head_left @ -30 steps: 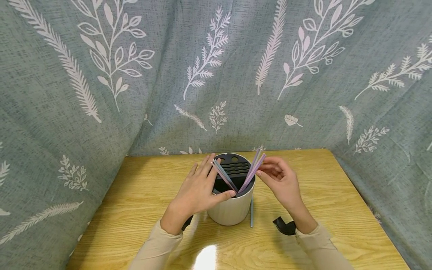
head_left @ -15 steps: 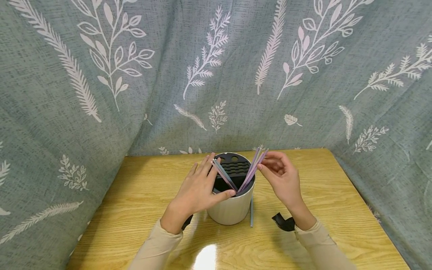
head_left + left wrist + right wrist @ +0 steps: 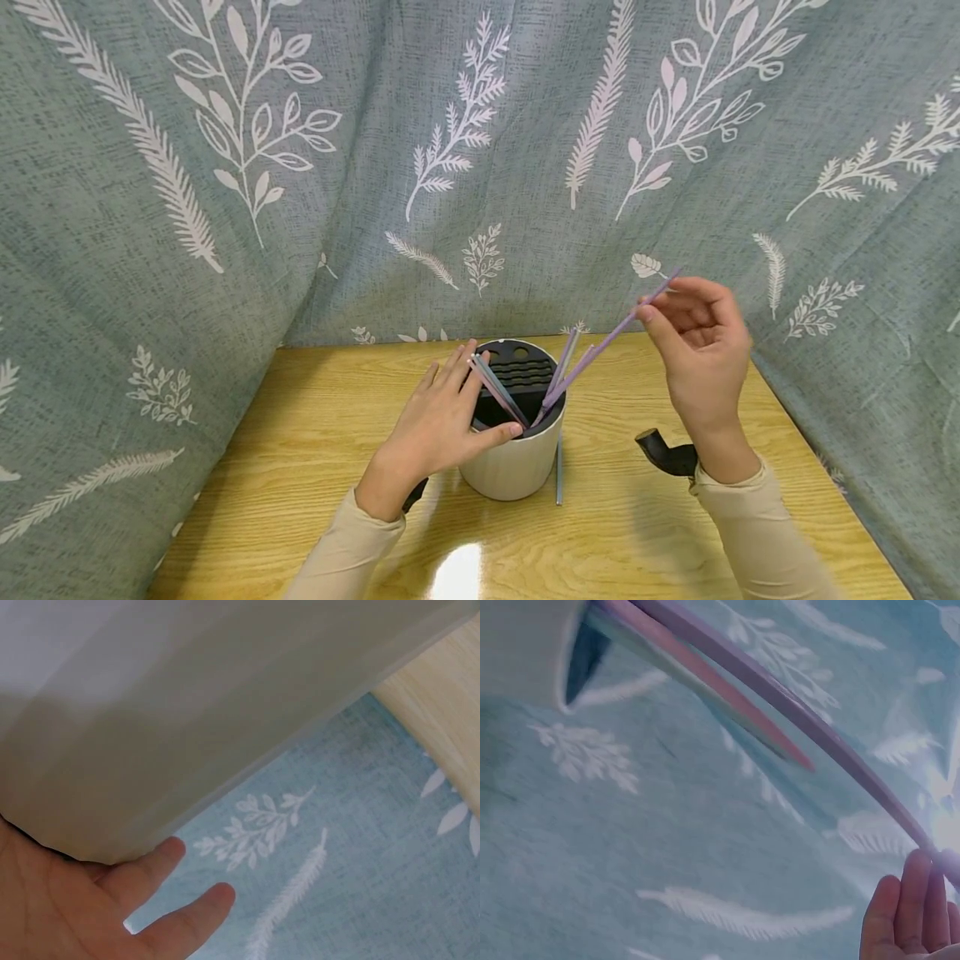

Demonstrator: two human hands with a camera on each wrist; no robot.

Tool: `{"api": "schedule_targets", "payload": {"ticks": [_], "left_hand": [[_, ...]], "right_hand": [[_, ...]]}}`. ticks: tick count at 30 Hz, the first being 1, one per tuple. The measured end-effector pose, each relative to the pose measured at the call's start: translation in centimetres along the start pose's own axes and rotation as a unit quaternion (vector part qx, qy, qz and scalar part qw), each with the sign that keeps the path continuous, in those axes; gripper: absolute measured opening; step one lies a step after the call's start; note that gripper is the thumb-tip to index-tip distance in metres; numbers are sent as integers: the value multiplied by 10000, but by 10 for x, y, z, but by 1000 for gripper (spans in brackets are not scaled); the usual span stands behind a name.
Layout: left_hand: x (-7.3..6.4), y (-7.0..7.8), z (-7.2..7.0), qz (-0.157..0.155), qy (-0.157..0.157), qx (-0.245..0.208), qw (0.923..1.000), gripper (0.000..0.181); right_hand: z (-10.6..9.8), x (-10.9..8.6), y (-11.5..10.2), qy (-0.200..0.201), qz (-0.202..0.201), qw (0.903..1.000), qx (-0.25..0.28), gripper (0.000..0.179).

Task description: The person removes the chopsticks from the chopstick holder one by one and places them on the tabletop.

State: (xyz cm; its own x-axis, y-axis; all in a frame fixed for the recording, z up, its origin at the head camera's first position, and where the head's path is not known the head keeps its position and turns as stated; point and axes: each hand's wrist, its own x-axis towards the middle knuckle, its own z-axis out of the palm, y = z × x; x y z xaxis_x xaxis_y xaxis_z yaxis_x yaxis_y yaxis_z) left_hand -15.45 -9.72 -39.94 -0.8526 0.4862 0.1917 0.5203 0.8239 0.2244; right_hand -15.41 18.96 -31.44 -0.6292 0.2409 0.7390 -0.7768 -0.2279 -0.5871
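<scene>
A round white holder [image 3: 510,471] with a black slotted top insert [image 3: 521,375] stands upright on the table. My left hand [image 3: 446,412] rests against its left side and rim, fingers spread and thumb along the front edge. My right hand [image 3: 705,358], raised to the right, pinches a long thin purple stick [image 3: 618,329] near its upper end between thumb and fingers. The stick slants up out of the front opening, its lower end still over or inside it. Several other thin sticks [image 3: 495,387] lean in that opening, some to the left and some to the right.
One grey-blue stick [image 3: 559,475] lies on the wooden table [image 3: 337,417] just right of the holder. A patterned grey-green curtain [image 3: 375,167] hangs behind the table and on both sides. A black wrist mount [image 3: 667,454] juts from the right wrist.
My right hand has moved up and to the right, drawing the purple stick partway out of the holder. My left hand has stayed on the holder.
</scene>
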Motion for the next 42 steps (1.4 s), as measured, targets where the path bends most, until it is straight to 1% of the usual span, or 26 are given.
{"api": "schedule_targets", "payload": {"ticks": [2, 4, 6, 7, 8, 9, 10, 11, 12, 13, 14, 16, 18, 20, 23, 24, 26, 28, 30, 31, 33, 36, 38, 42], "left_hand": [[0, 0, 0, -7, -6, -13, 10000, 107], [1, 0, 1, -6, -8, -41, 10000, 107], [0, 1, 0, -3, -2, -48, 10000, 107], [0, 1, 0, 2, 0, -52, 10000, 107], [0, 1, 0, 4, -4, -52, 10000, 107], [0, 1, 0, 8, -3, -53, 10000, 107], [0, 1, 0, 17, 10, -47, 10000, 107], [0, 1, 0, 16, 13, -40, 10000, 107], [0, 0, 0, 15, 15, -40, 10000, 107], [0, 0, 0, 15, 24, -35, 10000, 107], [0, 0, 0, 14, 32, -31, 10000, 107], [0, -1, 0, 13, 42, -26, 10000, 107], [0, -1, 0, -6, 7, -26, 10000, 107], [0, -1, 0, 4, -1, -26, 10000, 107], [0, -1, 0, 36, 27, -24, 10000, 106], [0, -1, 0, 42, 39, -30, 10000, 106], [0, -1, 0, 45, 48, -31, 10000, 106], [0, -1, 0, 29, 36, -31, 10000, 107], [0, 0, 0, 4, 13, -28, 10000, 107], [0, 0, 0, 0, 9, -25, 10000, 107], [0, 0, 0, 1, 10, -21, 10000, 107], [0, 0, 0, 6, 26, -25, 10000, 107], [0, 0, 1, 22, 56, -31, 10000, 107], [0, 0, 1, 28, 91, -27, 10000, 107]], "right_hand": [[-3, 7, -7, 419, -67, 9983, 399, 36], [-9, 12, -12, 751, -138, 9935, 842, 36], [-16, 15, -15, 911, -136, 9895, 1111, 36], [-21, 15, -14, 906, -61, 9896, 1112, 37], [-26, 14, -13, 853, 83, 9918, 951, 37], [-31, 12, -11, 736, 300, 9946, 662, 37], [-36, 9, -6, 574, 549, 9966, 208, 38], [-42, 5, -1, 390, 824, 9953, -316, 39], [-48, 1, 7, 148, 1115, 9895, -904, 39], [-54, -4, 16, -139, 1395, 9790, -1480, 40], [-59, -9, 26, -420, 1672, 9642, -2013, 41], [-71, -19, 49, -937, 2175, 9307, -2787, 44], [-82, -30, 72, -1378, 2649, 8974, -3249, 48], [-91, -39, 94, -1689, 3088, 8681, -3500, 50], [-104, -52, 122, -2013, 3578, 8348, -3667, 50], [-107, -56, 130, -2074, 3705, 8270, -3685, 50], [-112, -62, 143, -2141, 3909, 8179, -3638, 50], [-116, -67, 154, -2191, 4031, 8082, -3692, 49], [-118, -70, 163, -2183, 4132, 8006, -3750, 48], [-118, -71, 167, -2173, 4162, 7971, -3798, 47], [-119, -73, 174, -2161, 4218, 7859, -3972, 45], [-118, -74, 180, -2170, 4252, 7737, -4164, 44], [-116, -75, 182, -2180, 4249, 7692, -4246, 44], [-113, -75, 184, -2178, 4242, 7644, -4340, 44]]}}
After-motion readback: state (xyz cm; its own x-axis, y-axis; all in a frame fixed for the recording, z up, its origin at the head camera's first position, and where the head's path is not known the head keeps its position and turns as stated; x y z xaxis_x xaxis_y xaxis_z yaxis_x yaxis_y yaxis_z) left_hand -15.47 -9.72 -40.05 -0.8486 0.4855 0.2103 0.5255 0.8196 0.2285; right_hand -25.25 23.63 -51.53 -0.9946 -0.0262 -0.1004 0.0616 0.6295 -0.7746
